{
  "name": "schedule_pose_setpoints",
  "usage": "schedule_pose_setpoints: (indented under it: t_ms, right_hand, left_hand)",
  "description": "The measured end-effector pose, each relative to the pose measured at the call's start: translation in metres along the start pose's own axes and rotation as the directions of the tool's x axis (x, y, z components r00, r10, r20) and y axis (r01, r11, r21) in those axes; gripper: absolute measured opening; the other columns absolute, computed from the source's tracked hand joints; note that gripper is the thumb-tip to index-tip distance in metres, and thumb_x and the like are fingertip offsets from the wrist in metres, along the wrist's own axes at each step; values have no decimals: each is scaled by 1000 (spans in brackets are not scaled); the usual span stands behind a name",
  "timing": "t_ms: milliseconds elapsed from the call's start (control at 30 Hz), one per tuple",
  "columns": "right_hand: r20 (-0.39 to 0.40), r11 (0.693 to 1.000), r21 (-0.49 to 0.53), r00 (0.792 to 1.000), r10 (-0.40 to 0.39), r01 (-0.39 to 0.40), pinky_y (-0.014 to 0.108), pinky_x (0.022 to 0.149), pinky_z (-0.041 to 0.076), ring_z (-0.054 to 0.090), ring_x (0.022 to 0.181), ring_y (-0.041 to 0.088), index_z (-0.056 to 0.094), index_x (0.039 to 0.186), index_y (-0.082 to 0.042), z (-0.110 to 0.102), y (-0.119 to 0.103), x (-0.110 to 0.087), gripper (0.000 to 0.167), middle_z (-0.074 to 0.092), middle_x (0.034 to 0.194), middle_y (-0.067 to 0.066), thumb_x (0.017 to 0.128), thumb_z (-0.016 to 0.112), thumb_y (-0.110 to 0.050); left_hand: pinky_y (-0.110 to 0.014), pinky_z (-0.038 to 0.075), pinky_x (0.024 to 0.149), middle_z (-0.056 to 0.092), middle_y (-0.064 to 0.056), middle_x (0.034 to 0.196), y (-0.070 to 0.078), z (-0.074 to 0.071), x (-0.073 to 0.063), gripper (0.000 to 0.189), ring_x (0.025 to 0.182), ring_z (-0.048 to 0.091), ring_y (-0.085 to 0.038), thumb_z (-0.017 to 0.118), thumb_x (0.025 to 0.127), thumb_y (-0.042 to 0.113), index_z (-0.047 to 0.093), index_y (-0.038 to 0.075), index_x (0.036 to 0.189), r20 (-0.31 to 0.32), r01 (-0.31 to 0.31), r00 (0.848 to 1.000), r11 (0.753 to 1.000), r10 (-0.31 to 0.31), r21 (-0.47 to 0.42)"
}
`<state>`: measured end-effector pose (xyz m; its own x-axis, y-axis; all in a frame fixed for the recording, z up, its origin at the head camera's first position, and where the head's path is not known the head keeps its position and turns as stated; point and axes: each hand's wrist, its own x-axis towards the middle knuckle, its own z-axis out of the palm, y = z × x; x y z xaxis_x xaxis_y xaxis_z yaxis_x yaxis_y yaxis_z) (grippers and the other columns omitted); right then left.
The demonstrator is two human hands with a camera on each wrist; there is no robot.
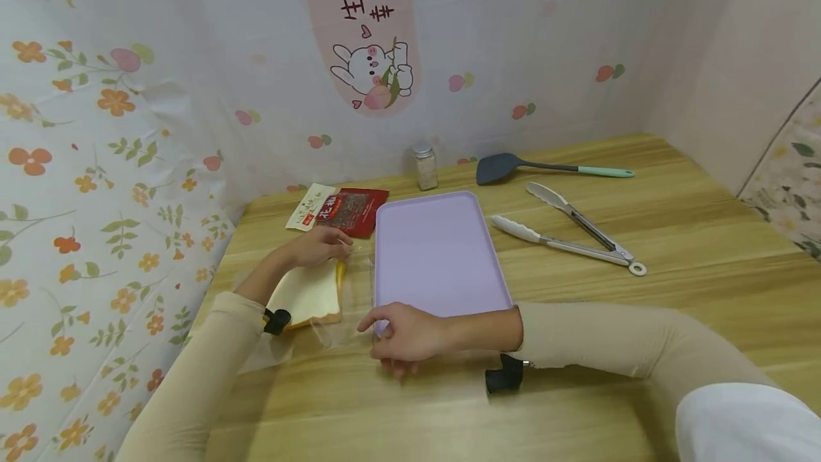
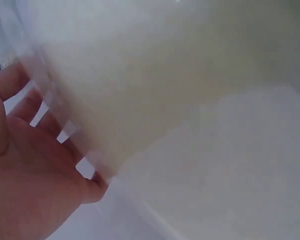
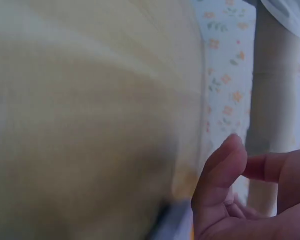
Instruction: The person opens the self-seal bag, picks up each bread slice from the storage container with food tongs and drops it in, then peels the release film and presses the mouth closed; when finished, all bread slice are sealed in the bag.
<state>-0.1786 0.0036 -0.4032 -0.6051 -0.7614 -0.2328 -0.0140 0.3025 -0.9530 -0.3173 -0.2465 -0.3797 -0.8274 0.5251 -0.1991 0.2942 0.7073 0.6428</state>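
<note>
A beige fabric sleeve [image 1: 603, 341] leads to the right hand [image 1: 410, 337], its grip loosely bent, holding nothing. Leftward, pale square bread [image 1: 308, 294] in a clear plastic bag [image 1: 329, 334] lies nearer the left hand [image 1: 314, 247], which touches plastic, pinch uncertain.

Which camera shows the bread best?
Head view: the bread shows its pale face and crust, partly hidden by the left hand. Left wrist: blurred close-up, bread uncertain. Right wrist: none I can make out.

Around the tray [image 1: 439, 255] are set a jar [image 1: 426, 171] at twelve o'clock, spatula [image 1: 502, 167] at two, tongs [image 1: 577, 248] three, bread [image 1: 314, 296] nine, packets [image 1: 346, 211] ten.
</note>
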Motion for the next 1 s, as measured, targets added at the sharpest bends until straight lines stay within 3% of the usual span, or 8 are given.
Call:
schedule_pose_setpoints:
  t_ms: [100,267,400,500,733,1000]
  right_hand:
    - [-52,986,-146,995,-86,78,23,39,41,50,40,11,67,112,-1,-23,-8,2,23,56,52,3,91,60,-1]
    - [-156,934,-336,971,-181,120,21,42,42,49,42,8,71,103,-2,-62,-18,18,14,60,57,4,91,64,-4]
    - [-182,858,-500,954,-236,117,21,51,44,53,52,7,73,98,-6,-85,-21,34,10,64,67,2,90,68,-9]
    - [-190,792,-603,946,-261,98,21,57,44,56,60,9,74,96,-9,-97,-21,46,9,66,74,1,89,71,-13]
    - [-246,732,-681,947,-204,-19,24,57,45,59,65,11,74,105,-10,-108,-20,74,15,67,81,-1,91,69,-15]
    - [-254,687,-724,949,-186,-59,26,62,49,63,78,13,74,109,-11,-114,-21,97,19,70,94,1,92,68,-16]
  left_hand:
    - [-36,51,83,73,-17,99,6,3,6,29,91,66,-24,54,101,12,65,-10,116,-17,17,1000,999,-16,30]
    - [-32,48,78,72,-12,95,13,6,11,28,86,61,-19,56,100,16,69,-6,110,-41,74,997,994,-71,86]
    - [-30,45,75,70,-8,92,14,9,15,26,83,57,-17,58,99,17,71,-3,109,-53,109,993,987,-103,119]
    - [-30,44,74,70,-7,91,14,11,17,23,81,55,-16,58,98,16,71,-2,107,-59,96,994,989,-89,117]
    - [-29,44,71,70,-6,86,12,13,17,18,75,53,-13,59,98,11,71,-2,100,-62,72,996,992,-66,100]
    - [-29,44,71,69,-6,85,15,14,18,17,75,54,-14,57,98,10,71,-1,98,-70,75,995,992,-68,101]
